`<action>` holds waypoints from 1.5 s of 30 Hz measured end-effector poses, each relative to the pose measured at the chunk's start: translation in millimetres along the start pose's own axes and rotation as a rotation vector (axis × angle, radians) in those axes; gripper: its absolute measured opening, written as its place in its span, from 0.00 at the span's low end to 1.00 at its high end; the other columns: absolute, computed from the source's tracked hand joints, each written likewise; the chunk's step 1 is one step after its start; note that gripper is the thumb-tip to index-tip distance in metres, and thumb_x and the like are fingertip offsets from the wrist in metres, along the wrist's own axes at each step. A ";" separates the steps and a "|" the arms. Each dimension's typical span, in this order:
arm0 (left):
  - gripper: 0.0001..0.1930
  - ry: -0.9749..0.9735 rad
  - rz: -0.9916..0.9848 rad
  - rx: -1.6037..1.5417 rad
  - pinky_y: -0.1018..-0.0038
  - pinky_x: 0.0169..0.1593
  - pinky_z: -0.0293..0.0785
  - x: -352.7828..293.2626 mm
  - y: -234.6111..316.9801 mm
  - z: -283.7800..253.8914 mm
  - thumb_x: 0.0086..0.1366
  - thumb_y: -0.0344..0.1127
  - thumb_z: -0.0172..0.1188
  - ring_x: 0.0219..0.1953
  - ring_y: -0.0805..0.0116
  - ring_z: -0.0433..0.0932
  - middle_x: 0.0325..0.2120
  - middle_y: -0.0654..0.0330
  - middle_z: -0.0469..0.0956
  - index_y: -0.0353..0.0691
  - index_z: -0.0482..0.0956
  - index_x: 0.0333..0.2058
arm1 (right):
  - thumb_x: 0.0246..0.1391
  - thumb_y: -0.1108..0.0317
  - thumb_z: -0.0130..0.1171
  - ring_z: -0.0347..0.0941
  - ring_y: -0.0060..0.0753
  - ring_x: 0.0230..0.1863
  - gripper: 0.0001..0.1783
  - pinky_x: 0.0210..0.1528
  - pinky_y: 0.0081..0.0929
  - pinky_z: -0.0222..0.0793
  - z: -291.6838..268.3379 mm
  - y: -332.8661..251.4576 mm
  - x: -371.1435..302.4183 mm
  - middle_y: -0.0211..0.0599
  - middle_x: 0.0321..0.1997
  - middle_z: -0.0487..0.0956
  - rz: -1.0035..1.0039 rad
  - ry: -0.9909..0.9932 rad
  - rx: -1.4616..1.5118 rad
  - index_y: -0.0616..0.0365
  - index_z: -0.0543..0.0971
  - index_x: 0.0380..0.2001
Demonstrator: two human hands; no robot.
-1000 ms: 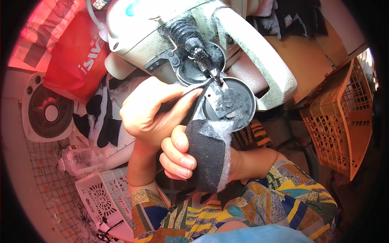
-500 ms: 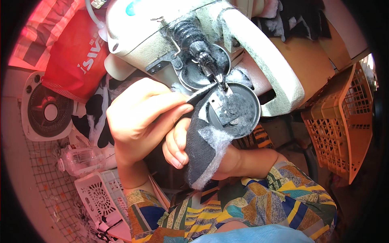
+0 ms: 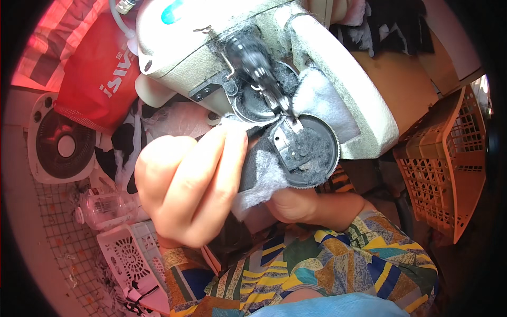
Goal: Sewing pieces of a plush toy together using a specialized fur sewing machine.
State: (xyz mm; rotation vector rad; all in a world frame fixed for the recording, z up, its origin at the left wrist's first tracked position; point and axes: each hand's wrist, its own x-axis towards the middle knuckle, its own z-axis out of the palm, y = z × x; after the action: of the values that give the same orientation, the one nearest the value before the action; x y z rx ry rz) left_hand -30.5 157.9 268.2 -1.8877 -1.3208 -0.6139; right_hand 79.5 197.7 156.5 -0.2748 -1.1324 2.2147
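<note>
A piece of black fabric with fluffy grey-white pile (image 3: 264, 177) runs up to the sewing point of a cream sewing machine (image 3: 185, 58). My left hand (image 3: 193, 185) is closed on the fabric's left side, fingertips close to the two round toothed discs. Behind and below the fabric, my right hand (image 3: 291, 205) reaches in from the right, close against the piece; its fingers are hidden. The front disc (image 3: 314, 150) is coated with grey lint. Above it, the machine's dark needle mechanism (image 3: 259, 68) is blurred.
To the right stands an orange plastic crate (image 3: 435, 164). A red bag (image 3: 100, 74), a fan (image 3: 63, 142), a clear plastic jug (image 3: 108, 206) and a white basket (image 3: 127, 253) are at the left. Dark fabric scraps (image 3: 396, 24) lie behind the machine.
My left hand has turned and moved lower over the fabric, covering the right fingers seen before. The fabric's hanging end has lifted and folded, showing more pile. The needle mechanism has blurred.
</note>
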 end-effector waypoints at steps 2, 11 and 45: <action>0.10 0.033 0.083 0.090 0.71 0.32 0.70 -6.0 -1.1 3.9 0.45 0.29 0.65 0.29 0.65 0.74 0.30 0.59 0.79 0.37 0.83 0.30 | 0.55 0.67 0.61 0.70 0.26 0.49 0.22 0.54 0.29 0.65 -5.1 -3.0 3.2 0.37 0.48 0.74 -0.077 0.029 -0.147 0.62 0.70 0.51; 0.12 -0.112 -0.431 -0.375 0.72 0.31 0.69 -14.5 1.6 7.8 0.44 0.21 0.69 0.29 0.59 0.73 0.24 0.57 0.72 0.34 0.74 0.25 | 0.50 0.73 0.64 0.71 0.26 0.48 0.23 0.53 0.28 0.66 -10.2 -29.3 -8.6 0.38 0.47 0.76 -0.204 0.091 -0.467 0.64 0.71 0.49; 0.10 0.044 -0.413 -0.414 0.76 0.30 0.71 -23.3 13.1 13.1 0.54 0.22 0.63 0.31 0.65 0.72 0.33 0.51 0.72 0.32 0.74 0.36 | 0.50 0.76 0.64 0.71 0.15 0.39 0.15 0.42 0.17 0.70 0.5 -32.4 3.3 0.25 0.38 0.76 0.074 0.145 0.383 0.57 0.75 0.42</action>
State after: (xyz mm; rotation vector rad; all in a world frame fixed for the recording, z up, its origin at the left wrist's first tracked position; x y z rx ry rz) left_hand -26.9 152.2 239.2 -1.9068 -1.6678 -1.2101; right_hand 91.0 213.5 182.6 -0.3108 -0.6124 2.3776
